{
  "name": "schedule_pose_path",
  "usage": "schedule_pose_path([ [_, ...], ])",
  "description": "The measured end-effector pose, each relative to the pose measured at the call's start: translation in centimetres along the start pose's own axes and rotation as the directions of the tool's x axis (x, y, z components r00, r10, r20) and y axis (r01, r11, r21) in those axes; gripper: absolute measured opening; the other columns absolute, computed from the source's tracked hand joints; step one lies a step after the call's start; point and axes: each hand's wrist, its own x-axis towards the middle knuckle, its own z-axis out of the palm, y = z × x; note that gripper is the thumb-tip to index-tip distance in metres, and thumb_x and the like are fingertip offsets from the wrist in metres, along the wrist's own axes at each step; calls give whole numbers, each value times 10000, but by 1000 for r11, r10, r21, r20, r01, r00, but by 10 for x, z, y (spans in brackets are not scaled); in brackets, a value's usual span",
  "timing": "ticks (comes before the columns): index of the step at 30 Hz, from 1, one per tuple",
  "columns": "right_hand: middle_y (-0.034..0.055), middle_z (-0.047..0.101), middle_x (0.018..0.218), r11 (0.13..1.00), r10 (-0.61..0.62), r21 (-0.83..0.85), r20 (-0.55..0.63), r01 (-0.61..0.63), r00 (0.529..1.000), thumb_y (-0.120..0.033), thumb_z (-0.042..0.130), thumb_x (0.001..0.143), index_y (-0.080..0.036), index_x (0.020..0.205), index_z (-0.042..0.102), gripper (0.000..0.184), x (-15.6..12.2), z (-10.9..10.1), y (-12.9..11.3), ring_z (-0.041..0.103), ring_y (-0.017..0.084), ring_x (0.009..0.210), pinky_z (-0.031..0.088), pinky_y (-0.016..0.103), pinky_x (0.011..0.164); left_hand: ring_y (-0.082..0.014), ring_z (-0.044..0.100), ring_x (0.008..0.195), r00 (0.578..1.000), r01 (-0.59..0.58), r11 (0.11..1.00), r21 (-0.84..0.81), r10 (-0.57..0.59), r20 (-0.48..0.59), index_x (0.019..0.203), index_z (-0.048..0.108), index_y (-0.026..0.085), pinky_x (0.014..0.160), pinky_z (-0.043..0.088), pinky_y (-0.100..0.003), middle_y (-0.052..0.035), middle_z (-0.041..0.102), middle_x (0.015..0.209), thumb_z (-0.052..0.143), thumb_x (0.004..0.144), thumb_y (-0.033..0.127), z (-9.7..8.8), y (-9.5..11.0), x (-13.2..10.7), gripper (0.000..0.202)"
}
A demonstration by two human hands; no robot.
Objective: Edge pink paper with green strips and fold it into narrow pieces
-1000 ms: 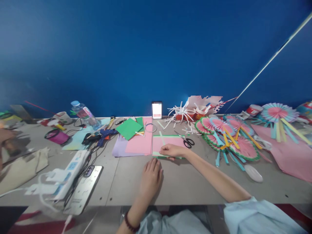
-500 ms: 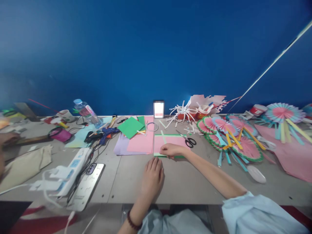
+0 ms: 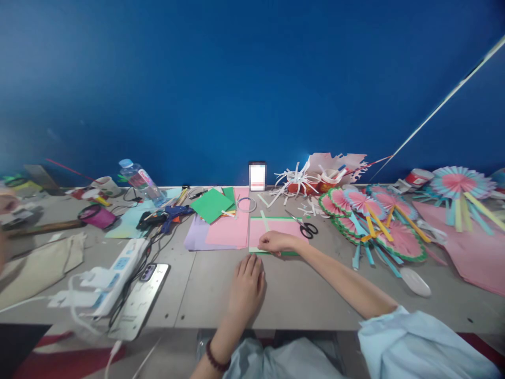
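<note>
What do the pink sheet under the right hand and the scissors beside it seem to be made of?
The pink sheet: probably matte paper, thin and flat, with a green border. The scissors: likely grey metal blades and black plastic handles; too small to be sure.

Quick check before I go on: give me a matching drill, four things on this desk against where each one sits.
Things:
1 scissors
2 bottle
3 phone
4 left hand

Places:
A flat on the bare table, near edge
B beside the power strip
C at the back, close to the wall
D just right of the pink sheet that the right hand touches

Pairs: 1-D, 2-C, 3-B, 4-A.
</note>
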Motion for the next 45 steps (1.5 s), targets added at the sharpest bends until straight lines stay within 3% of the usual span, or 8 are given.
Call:
schedule_pose_path([
  [13, -68, 427, 455, 1000, 2, -19, 10, -1, 1000, -346, 508, 790, -189, 604, 430, 255, 0, -2, -4, 445, 76, 427, 345, 194, 476, -264, 515, 1166, 1000, 21, 996, -91, -23, -18, 1152, 555, 166, 958, 447, -441, -123, 594, 1213, 453, 868, 146, -2, -3, 1, 303],
  [20, -60, 459, 475, 998, 30, -54, 4, -29, 1000, -347, 511, 794, -182, 618, 462, 246, 2, -3, -3, 451, 75, 440, 349, 196, 493, -276, 521, 1140, 975, 175, 979, -103, -187, -121, 1175, 534, 144, 926, 468, -444, -156, 559, 1218, 443, 846, 108, -5, -23, 7, 343],
  [28, -55, 458, 464, 997, 26, -78, 4, -25, 1000, -362, 482, 799, -184, 612, 467, 258, 3, -2, -1, 460, 82, 436, 349, 197, 486, -300, 487, 1210, 988, 136, 990, -41, -138, -62, 1195, 540, 152, 937, 461, -461, -165, 533, 1289, 450, 866, 152, 0, -14, 10, 341],
  [45, -58, 452, 446, 998, 20, -65, 13, -19, 1000, -339, 508, 774, -183, 585, 459, 249, 5, -2, -3, 453, 78, 417, 360, 200, 484, -306, 489, 1199, 988, 141, 990, -20, -142, -66, 1208, 515, 154, 934, 459, -467, -167, 536, 1277, 468, 842, 140, -3, -11, 10, 370],
])
